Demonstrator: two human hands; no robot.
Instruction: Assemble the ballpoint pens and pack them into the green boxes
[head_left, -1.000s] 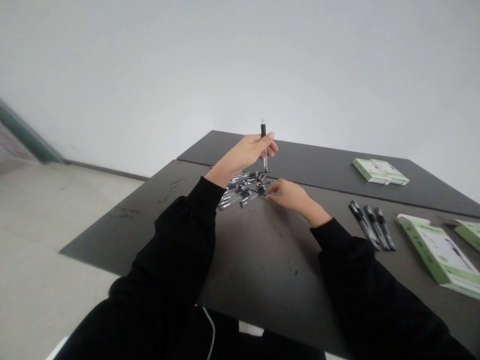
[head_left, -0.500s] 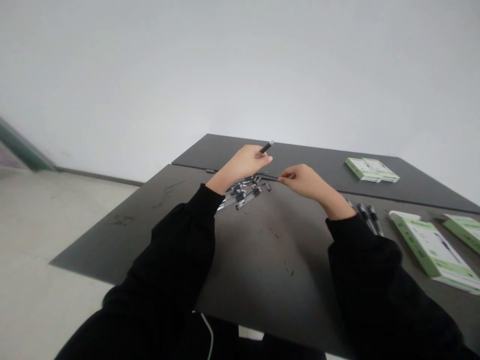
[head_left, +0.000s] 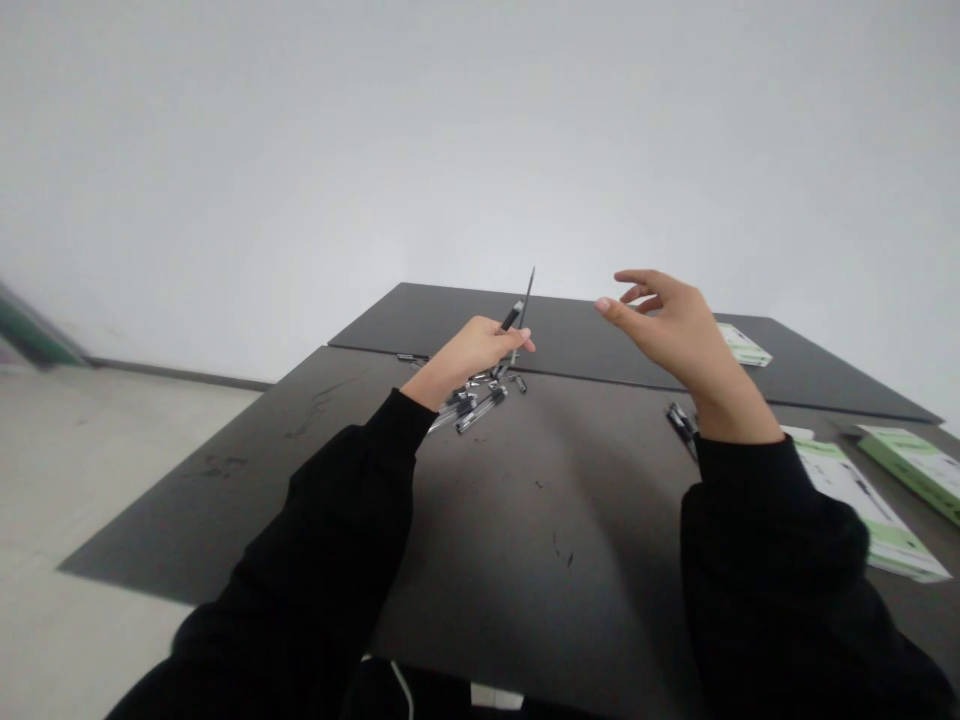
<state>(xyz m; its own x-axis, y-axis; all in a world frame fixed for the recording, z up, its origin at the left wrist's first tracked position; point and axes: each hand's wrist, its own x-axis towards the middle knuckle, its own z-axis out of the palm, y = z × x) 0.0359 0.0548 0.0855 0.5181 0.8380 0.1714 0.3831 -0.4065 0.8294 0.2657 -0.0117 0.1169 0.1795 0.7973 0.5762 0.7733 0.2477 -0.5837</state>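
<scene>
My left hand [head_left: 480,350] grips a pen barrel [head_left: 512,316] with a black grip section, and a thin dark refill [head_left: 528,298] stands up from the same fingers. Beneath and beside that hand, a loose pile of clear pens [head_left: 480,408] with black parts lies on the dark table [head_left: 510,540]. Raised over the table to the right, my right hand [head_left: 664,315] has its thumb and fingers apart with nothing between them.
Several black-gripped pens [head_left: 681,428] lie by my right wrist. Green and white boxes [head_left: 862,505] are on the right, with another box [head_left: 911,460] beside them and one [head_left: 742,345] farther back. A pale wall [head_left: 480,140] rises behind the table.
My right hand has opened and moved up and right, away from the thin refill it was pinching near the pile. The refill now stands in my left hand beside the barrel.
</scene>
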